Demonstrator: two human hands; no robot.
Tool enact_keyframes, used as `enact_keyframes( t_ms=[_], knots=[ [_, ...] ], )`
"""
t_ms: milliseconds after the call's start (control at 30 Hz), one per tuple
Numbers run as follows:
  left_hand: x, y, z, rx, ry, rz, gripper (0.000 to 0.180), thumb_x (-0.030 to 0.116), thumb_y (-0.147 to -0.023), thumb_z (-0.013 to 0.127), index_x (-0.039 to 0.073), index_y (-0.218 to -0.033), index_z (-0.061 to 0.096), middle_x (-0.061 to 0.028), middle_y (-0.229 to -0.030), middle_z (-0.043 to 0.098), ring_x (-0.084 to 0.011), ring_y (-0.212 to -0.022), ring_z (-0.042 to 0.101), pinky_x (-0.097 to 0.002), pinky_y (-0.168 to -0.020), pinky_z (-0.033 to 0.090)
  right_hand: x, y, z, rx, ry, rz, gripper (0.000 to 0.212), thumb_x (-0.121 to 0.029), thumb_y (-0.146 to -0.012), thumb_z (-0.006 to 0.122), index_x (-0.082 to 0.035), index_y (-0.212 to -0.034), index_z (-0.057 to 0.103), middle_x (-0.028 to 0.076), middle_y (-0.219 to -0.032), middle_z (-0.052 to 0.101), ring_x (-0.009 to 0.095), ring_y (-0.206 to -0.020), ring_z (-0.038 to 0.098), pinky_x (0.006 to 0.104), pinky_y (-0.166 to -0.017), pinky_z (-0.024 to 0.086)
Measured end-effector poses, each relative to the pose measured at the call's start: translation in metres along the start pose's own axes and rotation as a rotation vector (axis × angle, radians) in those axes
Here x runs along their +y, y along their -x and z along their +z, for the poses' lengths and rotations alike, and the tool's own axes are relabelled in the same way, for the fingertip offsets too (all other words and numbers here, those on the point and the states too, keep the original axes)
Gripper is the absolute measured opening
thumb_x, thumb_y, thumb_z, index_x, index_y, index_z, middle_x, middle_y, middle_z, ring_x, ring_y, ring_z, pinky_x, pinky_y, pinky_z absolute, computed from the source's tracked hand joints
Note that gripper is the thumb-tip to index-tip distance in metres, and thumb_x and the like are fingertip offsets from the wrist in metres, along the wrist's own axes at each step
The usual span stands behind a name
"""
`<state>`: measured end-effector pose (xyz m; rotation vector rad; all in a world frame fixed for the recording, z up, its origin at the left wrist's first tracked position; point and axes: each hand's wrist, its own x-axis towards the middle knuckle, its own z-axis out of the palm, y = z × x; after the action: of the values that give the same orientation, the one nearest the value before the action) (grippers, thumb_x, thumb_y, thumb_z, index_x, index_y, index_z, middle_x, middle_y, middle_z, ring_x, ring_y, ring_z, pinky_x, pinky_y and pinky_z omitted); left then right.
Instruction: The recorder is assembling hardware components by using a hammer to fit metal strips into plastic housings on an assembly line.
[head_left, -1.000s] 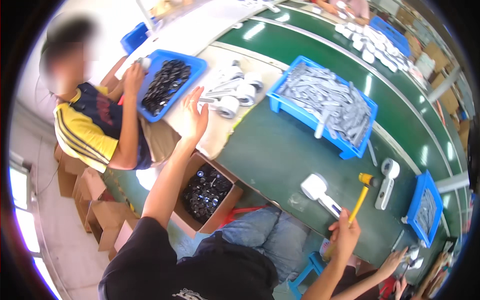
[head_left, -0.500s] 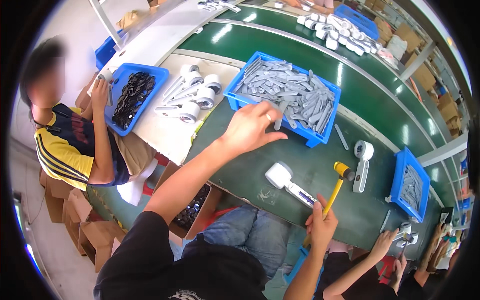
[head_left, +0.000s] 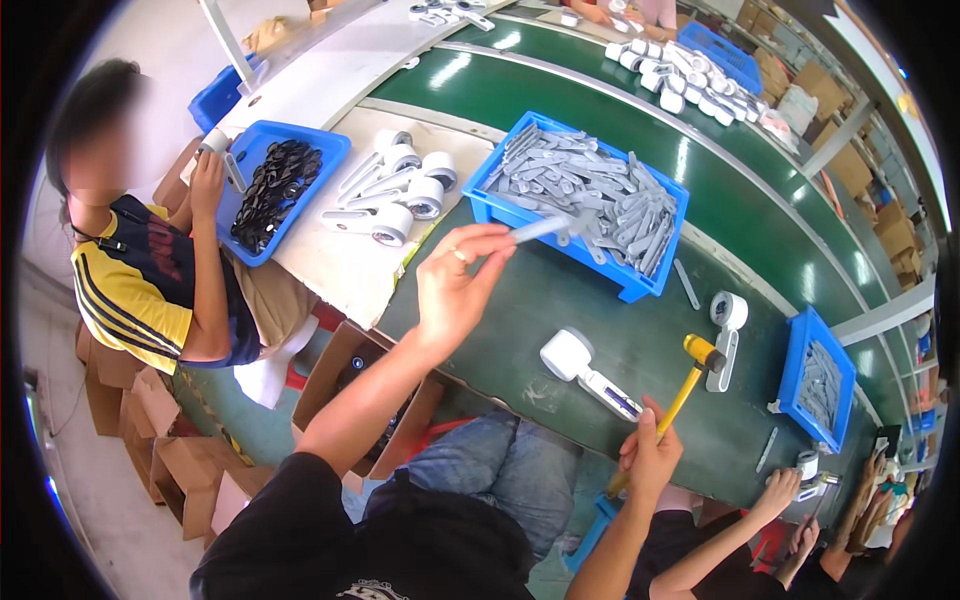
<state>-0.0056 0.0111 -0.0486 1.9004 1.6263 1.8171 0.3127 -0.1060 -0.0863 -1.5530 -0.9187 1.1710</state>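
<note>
My left hand (head_left: 455, 290) pinches one end of a flat grey plastic strip (head_left: 538, 229), held out beside a blue bin (head_left: 488, 206) heaped with similar grey strips (head_left: 590, 185). My right hand (head_left: 650, 455) grips the handle of a mallet (head_left: 678, 397) with a yellow-and-black head, which points up and away from me. A white handheld device (head_left: 567, 355) with a round head, like a small fan, lies on the green bench just left of the mallet, its handle end near my right hand. Another similar device (head_left: 728, 312) rests farther right.
Several white devices (head_left: 390, 225) lie on cardboard at left, beside a blue tray (head_left: 335, 150) of dark parts. A co-worker (head_left: 150, 270) sits there; another's hand (head_left: 778, 490) works at right. A smaller blue bin (head_left: 795, 385) stands right. Green conveyors run beyond.
My left hand has drawn back toward me from the blue bin's near edge and now holds a grey strip. The mallet in my right hand has shifted slightly to the right.
</note>
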Motion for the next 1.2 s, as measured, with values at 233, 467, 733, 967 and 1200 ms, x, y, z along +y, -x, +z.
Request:
enact_keyframes(
  t_ms=[233, 467, 733, 967, 1200],
  knots=[
    [0.049, 0.058, 0.004, -0.034, 0.938, -0.918, 0.02, -0.007, -0.092, 0.074, -0.002, -0.111, 0.067, -0.0125, -0.109, 0.074, -0.0156, -0.096, 0.07, -0.0294, -0.089, 0.058, -0.009, 0.034, 0.025, 0.164, -0.162, -0.065, 0.029, -0.017, -0.104, 0.066, 0.003, -0.125, 0.069, 0.003, -0.064, 0.061, 0.005, -0.04, 0.044, 0.0204, -0.038, 0.032],
    [0.117, 0.133, 0.017, -0.219, 1.128, -0.718, 0.017, -0.013, -0.094, 0.067, 0.001, -0.104, 0.066, -0.0106, -0.116, 0.064, -0.0167, -0.105, 0.068, -0.0303, -0.091, 0.057, -0.024, 0.065, 0.082, -0.019, -0.401, -0.035, 0.032, -0.011, -0.103, 0.066, 0.004, -0.13, 0.061, 0.007, -0.092, 0.069, 0.005, -0.044, 0.048, 0.0218, -0.038, 0.035],
    [0.128, 0.139, 0.015, -0.446, 1.021, -0.765, 0.028, -0.005, -0.089, 0.076, 0.004, -0.115, 0.068, -0.0127, -0.125, 0.063, -0.0205, -0.11, 0.067, -0.0322, -0.094, 0.054, -0.021, 0.061, 0.06, 0.036, -0.441, -0.16, 0.021, -0.012, -0.104, 0.063, 0.006, -0.114, 0.063, 0.017, -0.107, 0.071, 0.009, -0.044, 0.052, 0.0218, -0.038, 0.037],
    [0.105, 0.086, 0.004, -0.695, 0.745, -0.575, 0.037, 0.012, -0.087, 0.084, 0.005, -0.121, 0.071, -0.0093, -0.118, 0.071, -0.0173, -0.106, 0.07, -0.0314, -0.087, 0.057, -0.021, 0.063, 0.022, -0.018, -0.064, -0.056, 0.02, -0.011, -0.1, 0.071, 0.004, -0.113, 0.073, 0.004, -0.071, 0.064, 0.005, -0.046, 0.05, 0.0206, -0.042, 0.035],
    [0.091, 0.101, 0.016, -0.589, 0.499, -0.259, 0.03, 0.01, -0.086, 0.084, 0.006, -0.115, 0.074, -0.0079, -0.106, 0.076, -0.0224, -0.093, 0.072, -0.0354, -0.081, 0.058, -0.01, 0.067, 0.002, 0.09, -0.077, -0.108, 0.024, -0.013, -0.101, 0.07, 0.005, -0.117, 0.071, 0.01, -0.081, 0.073, 0.005, -0.045, 0.05, 0.0202, -0.041, 0.034]
  ],
)
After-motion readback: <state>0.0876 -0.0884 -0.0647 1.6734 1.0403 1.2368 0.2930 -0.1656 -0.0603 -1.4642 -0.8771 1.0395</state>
